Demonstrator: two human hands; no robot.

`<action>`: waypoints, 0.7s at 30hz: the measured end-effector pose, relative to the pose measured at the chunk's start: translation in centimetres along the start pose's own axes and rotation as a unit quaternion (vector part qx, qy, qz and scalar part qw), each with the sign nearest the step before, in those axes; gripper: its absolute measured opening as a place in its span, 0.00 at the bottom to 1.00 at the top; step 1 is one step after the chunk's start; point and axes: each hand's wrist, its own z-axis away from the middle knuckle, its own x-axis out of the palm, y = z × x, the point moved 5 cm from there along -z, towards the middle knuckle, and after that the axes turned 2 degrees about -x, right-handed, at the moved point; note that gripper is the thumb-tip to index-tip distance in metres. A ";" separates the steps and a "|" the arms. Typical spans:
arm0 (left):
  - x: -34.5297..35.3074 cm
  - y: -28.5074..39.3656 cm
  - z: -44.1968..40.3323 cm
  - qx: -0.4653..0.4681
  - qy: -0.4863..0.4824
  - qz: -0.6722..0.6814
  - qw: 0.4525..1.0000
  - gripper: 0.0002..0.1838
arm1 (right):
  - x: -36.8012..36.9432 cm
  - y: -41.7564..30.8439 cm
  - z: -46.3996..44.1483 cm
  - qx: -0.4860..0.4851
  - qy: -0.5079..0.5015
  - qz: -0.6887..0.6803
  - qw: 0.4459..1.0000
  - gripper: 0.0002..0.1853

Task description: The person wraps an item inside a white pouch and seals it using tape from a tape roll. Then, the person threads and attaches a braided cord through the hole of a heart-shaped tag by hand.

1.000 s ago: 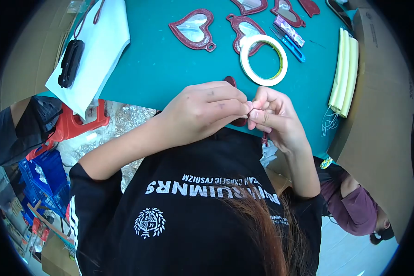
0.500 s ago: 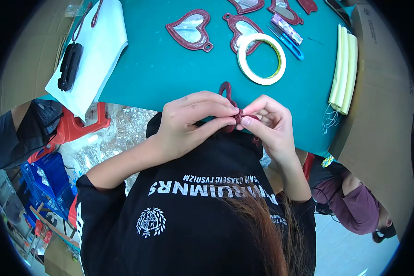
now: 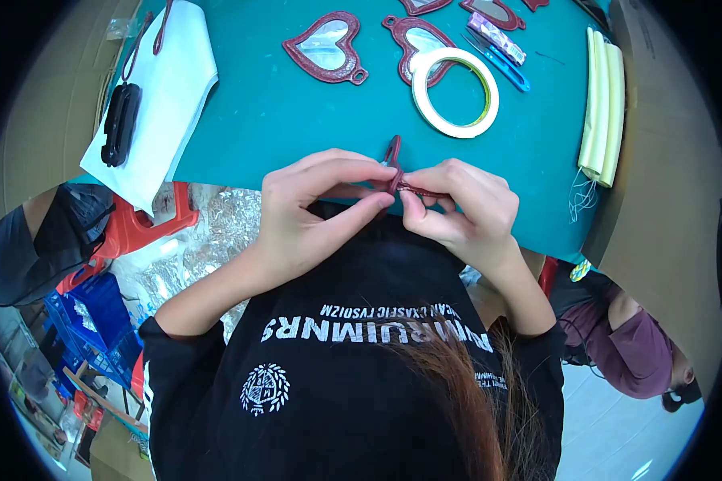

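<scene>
At the table's near edge, my left hand [image 3: 309, 208] pinches a dark red leather piece [image 3: 394, 151] between thumb and forefinger. Part of that piece sticks up past the fingertips; its full shape is hidden. My right hand [image 3: 465, 204], thumb and fingers closed, grips a dark red strap [image 3: 422, 191] that runs rightward from a loop at the left fingertips. Beyond the hands lies a dark red heart-shaped frame with a clear window [image 3: 326, 48]. A second heart-shaped frame [image 3: 397, 40] is partly under a roll of white tape [image 3: 419, 92].
A blue cutter [image 3: 507, 70] and a purple packet [image 3: 496, 38] lie past the tape. Pale yellow rolls [image 3: 602, 112] are at right. White paper [image 3: 180, 72] at left bears a black case [image 3: 121, 124]. Another person [image 3: 630, 353] is at lower right.
Both hands have shifted slightly left and upward. My right hand has turned over the strap, which now stretches to the right between its fingers. The view has shifted a little.
</scene>
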 end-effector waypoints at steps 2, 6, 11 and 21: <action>-0.3 -0.1 0.1 -0.034 0.023 0.018 0.999 0.13 | 0.3 0.1 -0.4 0.026 0.000 -0.018 0.999 0.10; -0.7 -1.2 0.0 -0.076 0.075 0.078 0.991 0.10 | 1.1 0.6 -0.9 0.069 0.018 -0.044 0.997 0.09; -0.8 -2.0 0.2 -0.099 0.096 0.117 0.984 0.10 | 2.0 1.0 -0.8 0.108 0.010 -0.046 0.993 0.08; -1.6 -2.6 -0.1 -0.073 0.026 0.161 0.984 0.09 | 1.6 -0.6 -1.9 0.011 -0.056 0.043 0.997 0.08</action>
